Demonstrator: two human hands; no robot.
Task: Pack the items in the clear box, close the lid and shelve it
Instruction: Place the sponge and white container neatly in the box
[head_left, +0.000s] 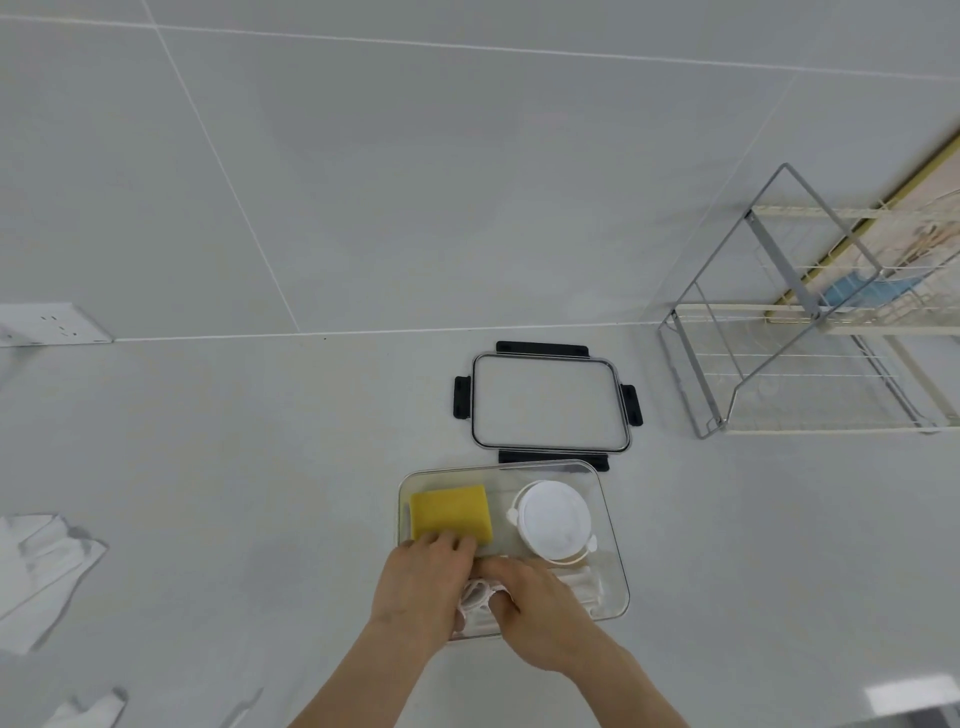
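Note:
The clear box (615, 551) sits on the white counter right in front of me. Inside it lie a yellow sponge (452, 509) at the left, a round white lidded container (555, 519) at the right and a white stick-like item (582, 582) near the front right. My left hand (423, 582) rests in the box with its fingertips on the sponge's near edge. My right hand (540, 603) presses a white mesh cloth (475, 597) into the box's front part. The lid (545, 400), clear with black latches, lies flat just behind the box.
A wire shelf rack (810, 332) stands at the right against the tiled wall. A wall socket (47, 325) is at the far left. White crumpled cloths or bags (36, 566) lie on the counter at the left edge.

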